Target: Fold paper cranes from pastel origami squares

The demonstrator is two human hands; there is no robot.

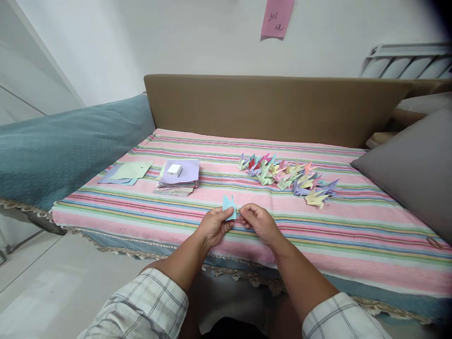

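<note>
My left hand [215, 227] pinches a small light-blue folded paper [229, 207] between thumb and fingers. Two pointed tips of the paper stick up above my thumb. Just right of it, my right hand [259, 221] is closed, its thumb and forefinger pressed together close to the paper's right edge. Whether those fingertips touch the paper or hold anything is too small to make out. Both hands are over the front part of a striped cloth [219, 188]. Beyond my right hand lies a cluster of folded paper cranes [282, 175] in many colours.
Left of the cranes is a stack of square paper [176, 186] topped by a small white block [174, 169]. Further left lie loose green and blue sheets [132, 171]. A brown backrest [261, 108], blue armrest [77, 136] and grey cushion [409, 174] border the seat.
</note>
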